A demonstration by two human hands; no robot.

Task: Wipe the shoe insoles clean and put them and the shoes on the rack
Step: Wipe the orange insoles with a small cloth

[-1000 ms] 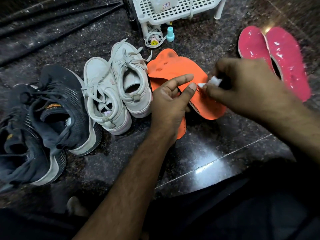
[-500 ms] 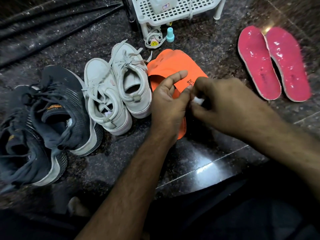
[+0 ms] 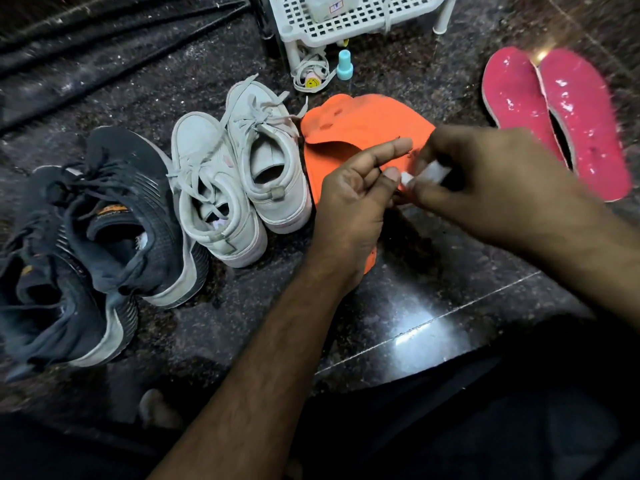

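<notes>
Two orange insoles (image 3: 363, 124) lie overlapped on the dark stone floor. My left hand (image 3: 356, 199) holds the upper one up by its edge, between thumb and fingers. My right hand (image 3: 485, 178) pinches a small white wipe (image 3: 427, 174) against that insole. Two wet pink insoles (image 3: 561, 123) lie side by side at the right. A pair of white sneakers (image 3: 239, 174) stands left of the orange insoles, and a pair of dark sneakers (image 3: 90, 237) lies further left. The white plastic rack (image 3: 360, 19) stands at the top.
Under the rack sit a small teal bottle (image 3: 344, 65) and a coiled lace with a yellow tag (image 3: 311, 77). Dark pipes or rails (image 3: 104, 39) run along the upper left. My dark-clothed legs fill the bottom of the view.
My right hand slid the wipe in toward my left thumb, then back out a little to the right. My left hand kept its hold on the orange insole.
</notes>
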